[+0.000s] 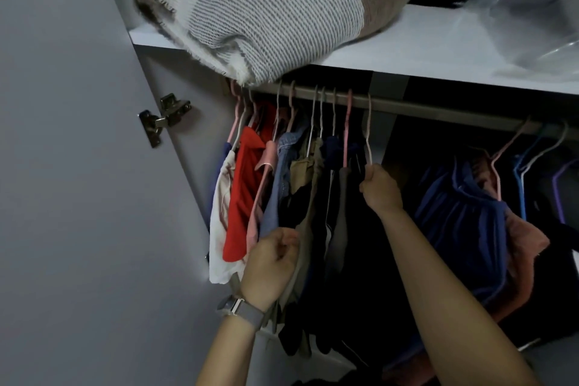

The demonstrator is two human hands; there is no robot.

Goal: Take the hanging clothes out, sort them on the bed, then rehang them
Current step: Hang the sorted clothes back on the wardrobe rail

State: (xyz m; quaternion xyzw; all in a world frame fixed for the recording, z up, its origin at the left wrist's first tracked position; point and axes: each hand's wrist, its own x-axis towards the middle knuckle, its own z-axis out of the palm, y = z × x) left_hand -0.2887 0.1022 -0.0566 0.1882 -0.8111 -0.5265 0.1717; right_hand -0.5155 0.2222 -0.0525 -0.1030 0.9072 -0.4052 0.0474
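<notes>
A metal rail (438, 110) runs across the open wardrobe under a white shelf. On its left part hang several garments on thin hangers: a white one, a red one (242, 194), a pink one, a denim one (283, 166), khaki and dark pieces. My right hand (380, 188) grips the neck of a pale hanger (368, 131) whose hook is over the rail. My left hand (271, 266), with a grey watch strap on its wrist, holds a bunch of the fabric near the khaki piece. Further right hang a blue garment (460, 229) and a pink one.
The white shelf (407, 50) overhead carries a rolled knitted blanket (260, 12) that overhangs its front edge, and a clear plastic bag (526, 3). The open wardrobe door (78, 182) with its hinge (163, 117) stands close on the left. Empty blue and purple hangers (532, 172) hang at far right.
</notes>
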